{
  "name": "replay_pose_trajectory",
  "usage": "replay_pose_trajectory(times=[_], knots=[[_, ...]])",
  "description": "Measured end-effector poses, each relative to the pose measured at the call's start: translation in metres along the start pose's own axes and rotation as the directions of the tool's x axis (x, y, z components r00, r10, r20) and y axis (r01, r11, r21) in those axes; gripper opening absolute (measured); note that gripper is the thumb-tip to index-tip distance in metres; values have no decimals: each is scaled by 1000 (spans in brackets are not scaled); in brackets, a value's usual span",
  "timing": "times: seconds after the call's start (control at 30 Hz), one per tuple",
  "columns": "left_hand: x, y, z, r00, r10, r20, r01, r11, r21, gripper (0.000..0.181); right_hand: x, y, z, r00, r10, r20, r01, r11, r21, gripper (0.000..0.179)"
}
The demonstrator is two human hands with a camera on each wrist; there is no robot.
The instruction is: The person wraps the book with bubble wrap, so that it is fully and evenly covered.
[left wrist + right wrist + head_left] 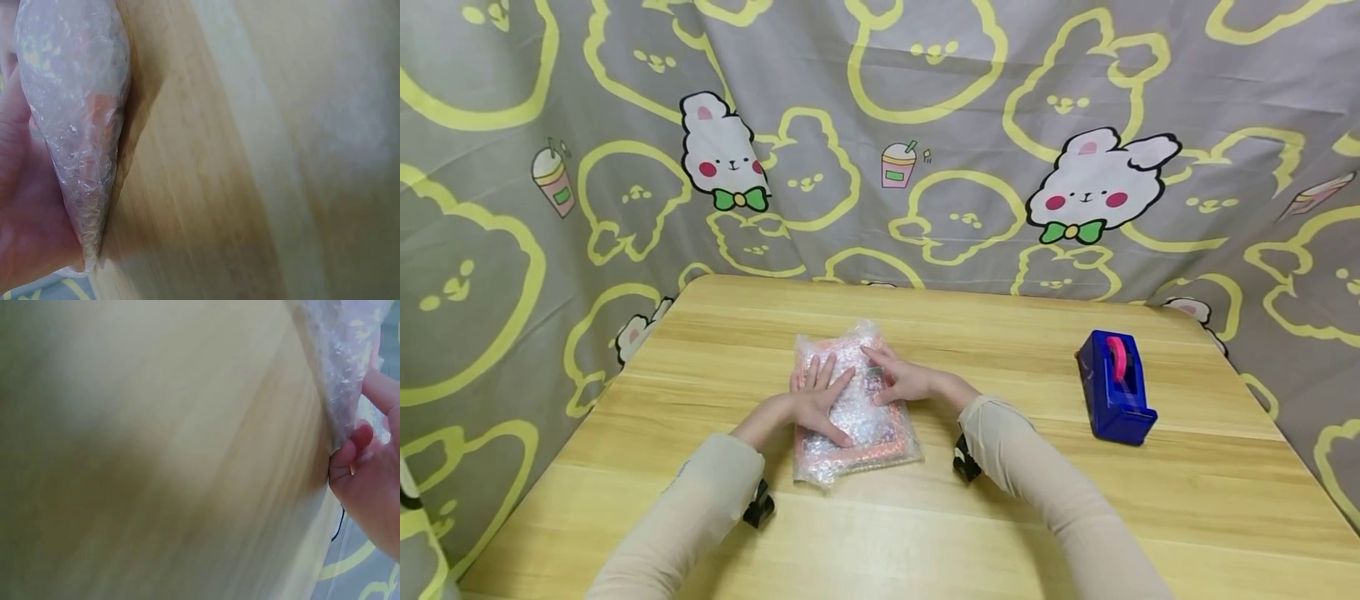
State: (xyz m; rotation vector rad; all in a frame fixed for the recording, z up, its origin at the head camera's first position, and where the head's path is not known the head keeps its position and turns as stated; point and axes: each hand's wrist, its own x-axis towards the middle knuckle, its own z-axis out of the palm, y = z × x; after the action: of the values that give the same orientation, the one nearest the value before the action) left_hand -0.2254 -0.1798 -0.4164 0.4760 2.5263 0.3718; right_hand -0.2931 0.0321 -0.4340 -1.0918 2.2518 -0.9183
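Note:
A flat rectangular item with a pink-orange border, wrapped in clear bubble wrap [868, 429], lies on the wooden table; its exact kind is blurred by the wrap. Across its left part my left hand [820, 406] rests with fingers spread. My right hand [913, 382] touches the right side, index finger stretched over the top and thumb apart from it. From the right wrist, that hand [372, 481] shows its smaller fingers bent against the bubble wrap [342, 369] edge. The left wrist view has the bubble wrap [78, 81] edge-on beside the left hand [34, 212].
A blue tape dispenser [1116, 400] with a pink tape core [1117, 358] stands on the right of the table [1000, 525]. Grey curtains [820, 75] with rabbit and drink prints hang around the table's back and sides. Black wrist cameras [758, 506] sit under both cuffs.

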Motion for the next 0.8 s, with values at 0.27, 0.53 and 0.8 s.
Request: replay_pose_trajectory(times=[0.27,0.53,0.8], knots=[[0,0,1,1000,-1,-1,1,1000,0,120,-1,-2,1,1000,-2,-2,2,999,36,89],[0,0,2,1000,1,2,-1,1000,12,120,-3,0,1,1000,17,12,-18,998,60,87],[0,-1,0,1000,-6,4,6,1000,2,120,-3,-3,-1,1000,14,19,-16,998,57,84]])
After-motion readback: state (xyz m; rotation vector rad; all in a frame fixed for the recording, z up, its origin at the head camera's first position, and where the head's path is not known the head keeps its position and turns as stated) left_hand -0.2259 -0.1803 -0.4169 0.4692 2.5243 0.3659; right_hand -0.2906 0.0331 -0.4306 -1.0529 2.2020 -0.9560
